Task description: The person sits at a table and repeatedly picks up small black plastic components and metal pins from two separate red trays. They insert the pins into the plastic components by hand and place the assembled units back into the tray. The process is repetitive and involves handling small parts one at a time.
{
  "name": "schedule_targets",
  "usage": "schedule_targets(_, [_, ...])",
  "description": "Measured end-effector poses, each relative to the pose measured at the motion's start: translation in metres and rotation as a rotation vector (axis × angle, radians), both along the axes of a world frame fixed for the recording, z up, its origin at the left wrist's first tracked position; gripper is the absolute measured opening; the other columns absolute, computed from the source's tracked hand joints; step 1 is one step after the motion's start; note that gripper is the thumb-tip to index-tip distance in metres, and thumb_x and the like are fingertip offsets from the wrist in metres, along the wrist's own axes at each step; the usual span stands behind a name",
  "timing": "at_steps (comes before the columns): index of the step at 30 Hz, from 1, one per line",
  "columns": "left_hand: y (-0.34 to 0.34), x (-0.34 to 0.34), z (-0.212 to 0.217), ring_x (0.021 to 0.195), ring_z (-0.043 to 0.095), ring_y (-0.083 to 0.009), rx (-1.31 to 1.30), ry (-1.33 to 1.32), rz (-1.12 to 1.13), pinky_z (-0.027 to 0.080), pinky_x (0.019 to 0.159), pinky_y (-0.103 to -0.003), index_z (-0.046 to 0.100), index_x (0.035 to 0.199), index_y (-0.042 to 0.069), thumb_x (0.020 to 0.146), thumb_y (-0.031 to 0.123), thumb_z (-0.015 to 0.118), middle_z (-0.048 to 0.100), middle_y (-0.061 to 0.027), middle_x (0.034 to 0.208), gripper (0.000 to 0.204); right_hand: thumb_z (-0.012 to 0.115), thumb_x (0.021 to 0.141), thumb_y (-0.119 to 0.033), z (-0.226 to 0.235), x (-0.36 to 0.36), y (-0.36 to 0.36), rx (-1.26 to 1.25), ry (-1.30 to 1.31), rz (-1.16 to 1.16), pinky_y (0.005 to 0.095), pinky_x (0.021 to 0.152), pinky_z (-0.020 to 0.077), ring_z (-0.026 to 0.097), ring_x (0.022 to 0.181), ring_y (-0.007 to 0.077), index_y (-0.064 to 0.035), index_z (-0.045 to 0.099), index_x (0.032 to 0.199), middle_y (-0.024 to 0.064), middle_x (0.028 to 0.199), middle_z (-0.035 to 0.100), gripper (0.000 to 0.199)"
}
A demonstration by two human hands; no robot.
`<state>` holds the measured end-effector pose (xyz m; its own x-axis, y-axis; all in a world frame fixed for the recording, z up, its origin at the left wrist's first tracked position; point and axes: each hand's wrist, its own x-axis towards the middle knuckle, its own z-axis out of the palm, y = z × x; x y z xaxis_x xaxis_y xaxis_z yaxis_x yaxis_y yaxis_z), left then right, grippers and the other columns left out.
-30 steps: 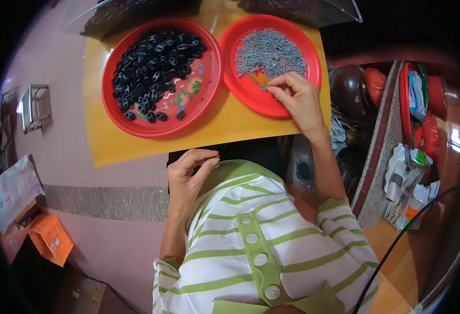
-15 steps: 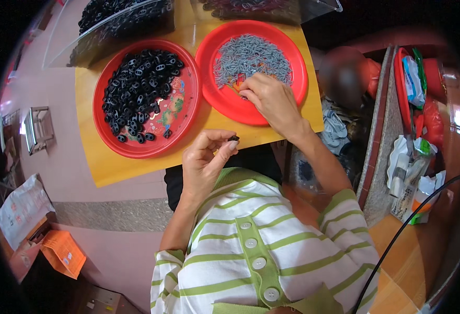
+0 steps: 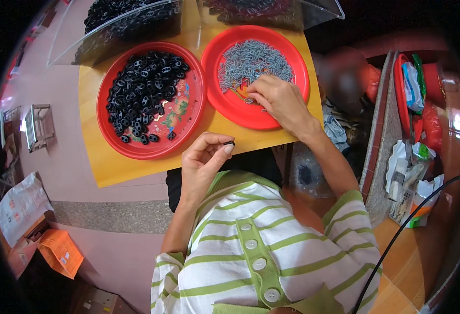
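Note:
Between the thumb and forefinger of my left hand (image 3: 205,159) is a small black plastic part (image 3: 230,143), held just off the table's near edge. My right hand (image 3: 281,102) reaches over the right red plate (image 3: 240,116), fingertips pinched at the near edge of a heap of small grey screws (image 3: 256,60). Whether a screw is between those fingertips is hidden. On the left stands a red patterned tray (image 3: 196,112) with a pile of black two-holed oval plastic parts (image 3: 141,94), like the one in my left hand.
Clear bins (image 3: 130,36) of black parts stand at the table's far side. Under the plates is a yellow tabletop (image 3: 130,170). At the right, a low ledge (image 3: 379,131) borders packets and a red basin (image 3: 402,89). A black cable (image 3: 397,233) hangs at the lower right.
My right hand has shifted slightly right and down, its fingertips still at the screws. My left hand keeps the black part in nearly the same place.

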<state>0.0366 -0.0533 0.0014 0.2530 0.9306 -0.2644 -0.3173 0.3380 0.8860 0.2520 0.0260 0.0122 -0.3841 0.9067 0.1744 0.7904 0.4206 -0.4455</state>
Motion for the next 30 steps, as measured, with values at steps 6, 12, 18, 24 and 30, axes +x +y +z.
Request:
schedule_targets(6, [-0.001, -0.003, -0.002, 0.075, 0.058, -0.0091, -0.017, 0.005, -0.036, 0.048, 0.069, -0.021, 0.061, 0.095, -0.002, 0.083, 0.000, 0.064, 0.060, -0.0032, 0.086, 0.013, 0.064, 0.078, -0.012, -0.006, -0.008, 0.000, 0.058, -0.132, 0.038, 0.0363, 0.062, 0.0478, 0.058, 0.076, 0.0256, -0.0049, 0.058, 0.080, 0.0080, 0.076, 0.054, 0.009])
schedule_targets(12, [-0.003, -0.003, -0.002, 0.073, 0.061, -0.0139, -0.034, -0.137, -0.023, 0.050, 0.067, -0.026, 0.059, 0.095, -0.002, 0.083, -0.002, 0.061, 0.063, -0.0113, 0.089, 0.012, 0.061, 0.075, -0.008, -0.003, -0.017, 0.001, 0.172, -0.346, 0.131, 0.0341, 0.061, 0.0505, 0.057, 0.078, 0.0245, -0.0039, 0.053, 0.077, 0.0079, 0.079, 0.053, 0.009])
schedule_targets(18, [0.001, -0.010, -0.003, 0.074, 0.063, -0.0154, -0.115, -0.289, 0.005, 0.051, 0.068, -0.026, 0.056, 0.098, -0.002, 0.085, -0.002, 0.059, 0.065, -0.0145, 0.090, 0.013, 0.057, 0.074, -0.004, -0.009, -0.020, 0.006, 0.172, -0.332, 0.115, 0.0368, 0.062, 0.0543, 0.060, 0.082, 0.0262, -0.0021, 0.055, 0.081, 0.0118, 0.081, 0.056, 0.007])
schedule_targets(24, [0.001, -0.018, -0.004, 0.076, 0.064, -0.0158, -0.157, -0.370, 0.128, 0.052, 0.069, -0.026, 0.055, 0.099, -0.001, 0.086, 0.000, 0.058, 0.065, -0.0150, 0.092, 0.013, 0.057, 0.076, -0.004, 0.001, -0.013, 0.005, -0.008, -0.004, 0.052, 0.0371, 0.064, 0.0500, 0.059, 0.078, 0.0296, 0.0002, 0.054, 0.086, 0.0147, 0.082, 0.057, 0.010])
schedule_targets(30, [0.006, -0.018, -0.003, 0.076, 0.063, -0.0148, -0.164, -0.408, 0.135, 0.052, 0.070, -0.026, 0.057, 0.098, -0.001, 0.087, 0.002, 0.058, 0.065, -0.0137, 0.094, 0.011, 0.060, 0.080, -0.003, 0.014, -0.021, -0.013, -0.105, 0.359, -0.121, 0.0278, 0.059, 0.0471, 0.059, 0.066, 0.0172, 0.0005, 0.060, 0.095, 0.0098, 0.080, 0.060, 0.015])
